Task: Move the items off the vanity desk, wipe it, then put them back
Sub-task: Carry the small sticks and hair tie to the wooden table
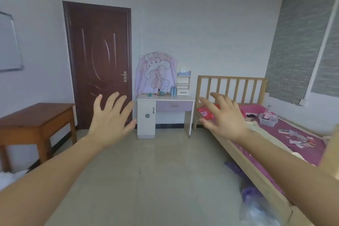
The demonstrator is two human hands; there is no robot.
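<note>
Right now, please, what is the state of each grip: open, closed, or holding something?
Left grip: open, holding nothing.
Right grip: open, holding nothing.

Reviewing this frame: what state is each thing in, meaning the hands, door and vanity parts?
Left hand: open, holding nothing.
Right hand: open, holding nothing.
Door: closed.
Drawer: closed.
Cabinet door: closed.
Vanity desk: bottles and small items on top, not yet cleared.
Pink cloth: draped over the vanity's back.

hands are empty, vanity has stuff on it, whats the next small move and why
Probably step toward the white vanity desk with the lilac drawer: its small bottles and jars look beyond reach of both the empty left hand and right hand.
</note>
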